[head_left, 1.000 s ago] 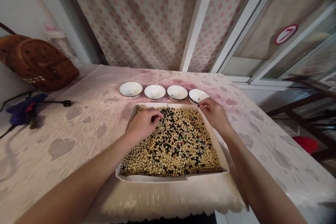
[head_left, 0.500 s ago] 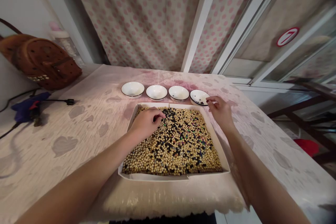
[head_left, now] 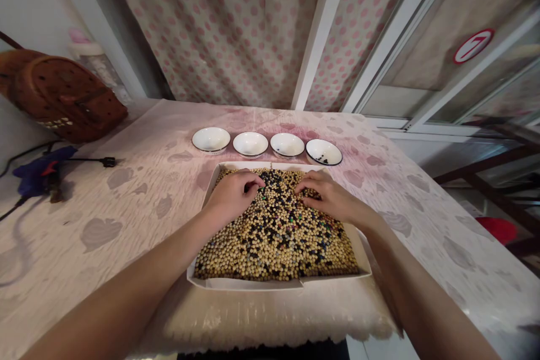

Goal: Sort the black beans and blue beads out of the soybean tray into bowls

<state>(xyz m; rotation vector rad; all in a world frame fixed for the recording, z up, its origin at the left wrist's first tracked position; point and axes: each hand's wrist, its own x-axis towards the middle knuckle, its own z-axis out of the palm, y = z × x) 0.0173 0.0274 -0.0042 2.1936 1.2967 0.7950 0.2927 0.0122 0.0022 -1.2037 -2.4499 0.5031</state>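
Note:
A shallow white box (head_left: 236, 284) is filled with small round beads (head_left: 270, 247), mostly yellowish, with many black ones and a few green, blue and reddish ones. Over its far left part, my left hand (head_left: 234, 194) rests with curled fingers, thumb and forefinger tips pinched together; whatever is between them is too small to make out. My right hand (head_left: 331, 198) reaches over the far right part, its fingertips low at the beads and a gap between thumb and forefinger. Just behind the box, the rightmost white bowl (head_left: 333, 152) has several dark beads in it.
Further dark-rimmed white bowls (head_left: 211, 139) stand in the same row. On the left lie a blue glue gun (head_left: 40, 174) with a cord, a black plug (head_left: 108, 162) and a brown backpack (head_left: 76, 95). A patterned cloth (head_left: 139, 197) covers the table.
My right hand has moved left and nearer, from the rightmost bowl to the beads in the box. My left hand stays pinched at nearly the same place.

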